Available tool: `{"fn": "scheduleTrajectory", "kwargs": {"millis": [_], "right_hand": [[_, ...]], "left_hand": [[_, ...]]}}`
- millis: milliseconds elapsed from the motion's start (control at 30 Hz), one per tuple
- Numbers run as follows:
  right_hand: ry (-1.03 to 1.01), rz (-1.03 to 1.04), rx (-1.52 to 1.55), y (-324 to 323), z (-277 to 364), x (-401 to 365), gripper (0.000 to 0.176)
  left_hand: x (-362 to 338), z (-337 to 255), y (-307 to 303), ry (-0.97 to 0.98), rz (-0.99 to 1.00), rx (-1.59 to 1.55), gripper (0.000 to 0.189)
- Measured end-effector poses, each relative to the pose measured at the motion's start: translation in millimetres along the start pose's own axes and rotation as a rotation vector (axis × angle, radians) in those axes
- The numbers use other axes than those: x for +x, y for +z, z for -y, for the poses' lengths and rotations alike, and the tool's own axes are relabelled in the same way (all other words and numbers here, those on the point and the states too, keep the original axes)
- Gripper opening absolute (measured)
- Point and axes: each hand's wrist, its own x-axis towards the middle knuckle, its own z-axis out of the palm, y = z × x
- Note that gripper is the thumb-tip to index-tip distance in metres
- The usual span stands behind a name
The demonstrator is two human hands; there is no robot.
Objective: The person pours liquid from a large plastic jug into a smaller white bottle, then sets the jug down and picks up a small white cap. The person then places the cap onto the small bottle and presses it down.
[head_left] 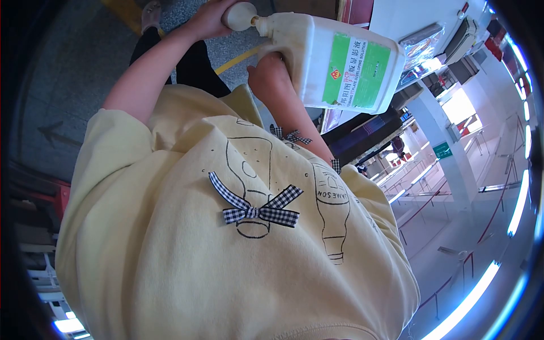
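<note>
A white plastic jug [317, 56] with a green and white label reading plate developing solution is tipped over, its mouth pointing down toward the floor. My right hand [265, 79] is closed at the jug's neck end by the handle, its fingertips partly hidden. In my left hand [208, 21] is a small white round cup [240, 16], gripped at its side. The cup is right at the jug's mouth, where a little brown shows. Both forearms stretch out in front of my pale yellow sweatshirt [187, 243].
The view is turned sideways. Speckled floor with a yellow line [237, 59] lies past my legs. Beyond the jug are a white surface [391, 17], clear plastic packets [422, 48] and a dark machine [362, 133]. A white pillar [447, 147] stands farther off.
</note>
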Motion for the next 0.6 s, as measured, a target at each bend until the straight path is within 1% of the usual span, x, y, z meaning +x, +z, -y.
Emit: {"fn": "scheduleTrajectory", "kwargs": {"millis": [67, 200, 300, 367, 467, 600], "right_hand": [[-0.129, 0.047, -0.195, -3.8, -1.2, -1.6, 0.053], [-0.136, 0.094, -0.223, -6.0, -0.6, 0.7, 0.051], [-0.148, 0.098, -0.198, -8.7, -0.6, -1.4, 0.05], [-0.114, 0.118, -0.136, -8.9, -1.1, -0.4, 0.05], [-0.122, 0.091, -0.121, -7.6, -1.9, -0.7, 0.049], [-0.145, 0.092, -0.199, -10.5, 1.1, -3.2, 0.048]], "left_hand": [[-0.8, 0.0, 0.2, 0.001, -0.007, 0.02, 0.075], [1.1, 1.6, 0.6, 0.019, -0.014, 0.042, 0.073], [1.9, 2.1, 1.1, 0.026, -0.005, 0.04, 0.073], [0.9, 3.2, 3.0, 0.019, -0.011, 0.041, 0.073], [-0.4, 6.4, 4.4, 0.003, -0.011, 0.039, 0.073], [-0.8, -1.1, -0.7, -0.004, 0.004, 0.029, 0.073]]}}
